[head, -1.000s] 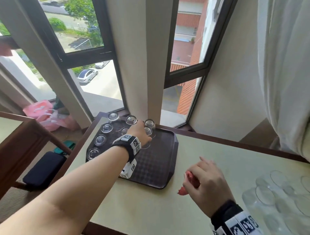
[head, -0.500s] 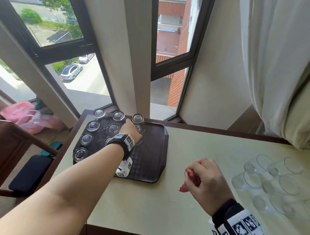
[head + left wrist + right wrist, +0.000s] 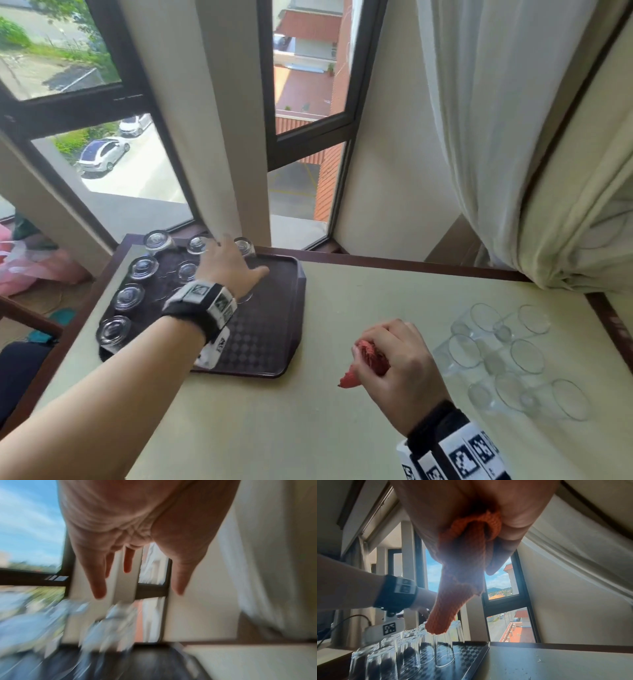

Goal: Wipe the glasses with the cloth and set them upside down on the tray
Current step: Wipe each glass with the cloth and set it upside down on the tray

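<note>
A dark brown tray [image 3: 274, 335] lies on the table's left part with several clear glasses [image 3: 130, 296] standing upside down on it. My left hand [image 3: 233, 269] hovers over the tray's far middle with fingers spread and straight, holding nothing; the blurred left wrist view shows the same empty left hand [image 3: 139, 595]. My right hand [image 3: 394, 356] hangs above the table's middle and grips a bunched red cloth [image 3: 371, 356]. The cloth [image 3: 462, 574] dangles from the fist, with the upturned glasses [image 3: 443, 649] and tray [image 3: 471, 654] beyond. Several upright glasses [image 3: 507, 359] stand at the right.
The table [image 3: 308, 428] is pale with a dark wooden rim and stands in a window corner. A white curtain [image 3: 513, 137] hangs at the far right, close to the upright glasses. A dark chair [image 3: 20, 370] stands to the left of the table.
My left hand has come off the glass it was setting down on the tray and now has spread fingers. The right hand still grips the cloth in about the same place.
</note>
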A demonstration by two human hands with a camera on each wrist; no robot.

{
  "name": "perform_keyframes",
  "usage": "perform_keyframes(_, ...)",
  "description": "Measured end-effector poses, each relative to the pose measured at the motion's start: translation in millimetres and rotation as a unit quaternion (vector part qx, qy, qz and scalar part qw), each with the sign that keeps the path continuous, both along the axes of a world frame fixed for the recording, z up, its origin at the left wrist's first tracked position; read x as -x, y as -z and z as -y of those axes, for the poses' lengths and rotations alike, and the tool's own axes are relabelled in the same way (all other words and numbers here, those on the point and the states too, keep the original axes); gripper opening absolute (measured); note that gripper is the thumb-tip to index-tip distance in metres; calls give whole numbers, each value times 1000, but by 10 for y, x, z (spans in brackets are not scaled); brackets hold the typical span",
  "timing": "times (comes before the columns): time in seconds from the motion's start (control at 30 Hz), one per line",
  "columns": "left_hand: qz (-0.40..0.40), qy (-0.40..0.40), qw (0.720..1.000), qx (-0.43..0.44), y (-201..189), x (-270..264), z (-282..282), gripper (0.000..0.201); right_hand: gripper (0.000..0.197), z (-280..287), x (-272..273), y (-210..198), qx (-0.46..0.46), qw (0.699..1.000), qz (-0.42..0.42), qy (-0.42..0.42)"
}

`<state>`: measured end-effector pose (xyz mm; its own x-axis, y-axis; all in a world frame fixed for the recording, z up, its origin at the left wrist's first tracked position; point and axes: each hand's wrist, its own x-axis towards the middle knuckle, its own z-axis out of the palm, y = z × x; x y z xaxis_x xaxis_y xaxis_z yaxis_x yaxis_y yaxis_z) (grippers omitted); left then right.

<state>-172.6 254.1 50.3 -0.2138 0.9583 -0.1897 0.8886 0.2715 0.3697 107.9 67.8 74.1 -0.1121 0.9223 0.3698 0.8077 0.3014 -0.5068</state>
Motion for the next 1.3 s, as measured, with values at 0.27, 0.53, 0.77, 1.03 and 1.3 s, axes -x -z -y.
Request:
perform_keyframes(0.27,244,119,951,-146,-340,-1109,846,48,20,129,-725,-331,-61,994,-14,91)
perform_keyframes(0.53,185,313,931,19,203,-2698,1147,56,35,486,-1726,-398,-43,977,-32,208)
perform_keyframes(0.77,90,353,926,94,751,-3632,1150,106,29,887,-2247,-255,55,954,-100,278)
perform_keyframes(1.03,91,293,949,75,903,-3765,1176,76,45,962,-2558,-122,141,911,-226,313)
perform_keyframes(1.3,359,125,925,10,138,-3191,1323,71,37,550,-2362,-569,99,876,-369,296)
